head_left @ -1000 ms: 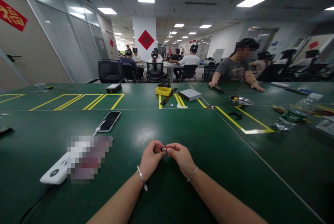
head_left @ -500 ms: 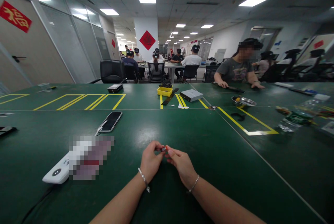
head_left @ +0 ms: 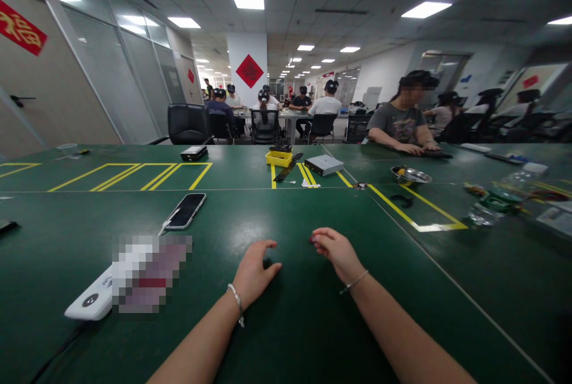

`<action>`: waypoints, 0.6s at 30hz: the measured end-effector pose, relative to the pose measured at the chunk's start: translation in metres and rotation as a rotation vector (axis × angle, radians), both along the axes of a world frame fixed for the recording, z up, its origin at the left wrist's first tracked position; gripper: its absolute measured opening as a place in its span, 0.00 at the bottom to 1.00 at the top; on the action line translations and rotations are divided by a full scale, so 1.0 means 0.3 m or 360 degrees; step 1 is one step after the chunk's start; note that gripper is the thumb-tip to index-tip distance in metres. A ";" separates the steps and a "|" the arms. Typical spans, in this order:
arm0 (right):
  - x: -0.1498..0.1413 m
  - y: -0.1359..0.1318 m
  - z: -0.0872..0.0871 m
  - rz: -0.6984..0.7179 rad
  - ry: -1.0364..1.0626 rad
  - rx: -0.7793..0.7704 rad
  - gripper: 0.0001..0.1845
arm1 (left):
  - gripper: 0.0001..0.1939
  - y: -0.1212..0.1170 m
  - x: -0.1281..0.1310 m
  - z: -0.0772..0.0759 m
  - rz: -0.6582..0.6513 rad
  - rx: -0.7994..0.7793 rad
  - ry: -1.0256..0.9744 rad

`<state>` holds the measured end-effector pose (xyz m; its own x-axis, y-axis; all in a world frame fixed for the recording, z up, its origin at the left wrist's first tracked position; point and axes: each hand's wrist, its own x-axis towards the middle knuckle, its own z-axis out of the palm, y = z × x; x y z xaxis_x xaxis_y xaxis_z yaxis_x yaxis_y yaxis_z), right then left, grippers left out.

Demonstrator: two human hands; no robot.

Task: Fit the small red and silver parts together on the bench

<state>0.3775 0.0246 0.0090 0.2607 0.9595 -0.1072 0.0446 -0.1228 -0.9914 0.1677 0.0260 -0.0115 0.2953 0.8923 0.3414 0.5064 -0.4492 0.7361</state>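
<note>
Over the green table (head_left: 277, 342), my left hand (head_left: 255, 273) has thumb and index finger parted, with nothing between them. To its right, my right hand (head_left: 342, 256) pinches a small reddish piece (head_left: 311, 240) at its fingertips. Most of that piece is covered by the fingers, so its kind cannot be made out. A gap of bare green surface lies between the two hands. Each wrist wears a thin bracelet.
A phone (head_left: 186, 211) with a white cable and a white device (head_left: 92, 303) lie to the left. Further back are a yellow tray (head_left: 279, 159), a grey box (head_left: 324, 164) and a metal bowl (head_left: 411, 175). A bottle (head_left: 496, 202) lies right. A person (head_left: 404, 118) sits opposite.
My hands were together at a small orange and metallic item. They have parted; my right hand moved right and slightly away with the small reddish piece, and my left hand opened.
</note>
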 end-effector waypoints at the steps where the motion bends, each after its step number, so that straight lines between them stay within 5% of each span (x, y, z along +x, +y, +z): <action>1: 0.085 0.010 0.018 -0.0133 -0.0214 0.0007 0.11 | 0.17 0.007 -0.010 -0.003 0.0018 -0.0015 0.0057; 5: 0.495 -0.031 0.042 -0.0755 -0.1425 -0.0241 0.15 | 0.14 0.024 -0.024 -0.023 -0.0006 0.0023 0.0252; 9: 0.816 -0.154 -0.036 -0.0926 -0.1642 -0.0624 0.17 | 0.12 0.022 -0.010 -0.032 -0.0012 0.0054 0.0451; 12: 0.918 -0.208 -0.102 -0.0981 -0.1521 -0.0744 0.16 | 0.13 0.021 -0.008 -0.029 -0.0013 0.0041 0.0458; 18: 0.942 -0.208 -0.146 -0.1198 -0.1442 -0.0976 0.18 | 0.13 0.025 -0.020 -0.036 -0.0056 0.0027 0.0330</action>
